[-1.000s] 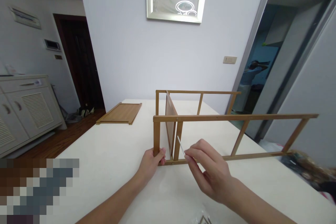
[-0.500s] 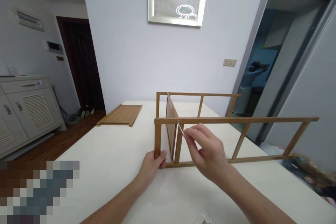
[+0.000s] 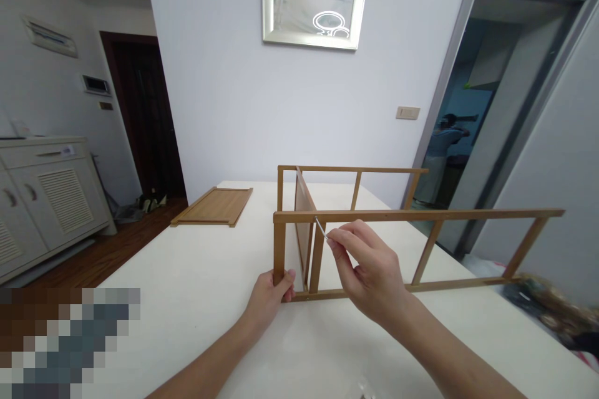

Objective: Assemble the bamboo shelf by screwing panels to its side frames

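A wooden shelf frame (image 3: 397,216) lies on its side on the white table (image 3: 224,312), with one shelf panel (image 3: 304,212) standing between its two ladder-like sides. My left hand (image 3: 271,293) is closed around the short end bar at the frame's near left corner. In my right hand (image 3: 369,262), thumb and fingertips pinch a thin metal hex key (image 3: 321,227). The key's far tip meets the upper near rail, level with the edge of the panel. Whatever fastener sits at that tip is too small to make out.
A second wooden panel (image 3: 215,207) lies flat at the table's far left. A small clear plastic bag (image 3: 364,390) sits by the near edge. Beyond the doorway at the right stands another person (image 3: 442,143). Bundled items (image 3: 552,312) lie beyond the table's right edge.
Both hands keep their grip, and the hex key stays at the same spot on the rail. The view has shifted very slightly. In the doorway, the other person's arms are lower.
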### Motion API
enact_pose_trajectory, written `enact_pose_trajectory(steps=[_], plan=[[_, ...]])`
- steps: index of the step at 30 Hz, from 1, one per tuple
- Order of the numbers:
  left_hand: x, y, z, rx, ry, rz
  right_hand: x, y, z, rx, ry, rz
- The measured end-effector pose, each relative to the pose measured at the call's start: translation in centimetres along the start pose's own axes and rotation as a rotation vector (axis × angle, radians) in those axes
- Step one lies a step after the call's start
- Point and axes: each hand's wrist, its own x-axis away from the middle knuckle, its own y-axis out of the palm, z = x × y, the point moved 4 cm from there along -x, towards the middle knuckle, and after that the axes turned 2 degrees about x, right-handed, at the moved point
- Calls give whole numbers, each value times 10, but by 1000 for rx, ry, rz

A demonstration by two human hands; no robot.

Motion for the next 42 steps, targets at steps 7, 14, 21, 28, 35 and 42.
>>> enact_pose_trajectory(steps=[7, 14, 21, 28, 35, 42], plan=[[0, -1, -1, 0, 6, -9, 0, -1, 1, 167, -204, -45], [0, 0, -1, 8, -4, -5, -2, -1, -3, 161, -280, -37], [-1, 0, -4, 26, 1, -13, -8, -6, -2, 168, -249, -22], [1, 0, 0, 28, 7, -4, -6, -2, -7, 236, -250, 0], [1, 1, 1, 30, 2, 1, -2, 6, -10, 225, -142, 5], [0, 0, -3, 42, 3, -9, -4, 5, -10, 164, -146, 30]])
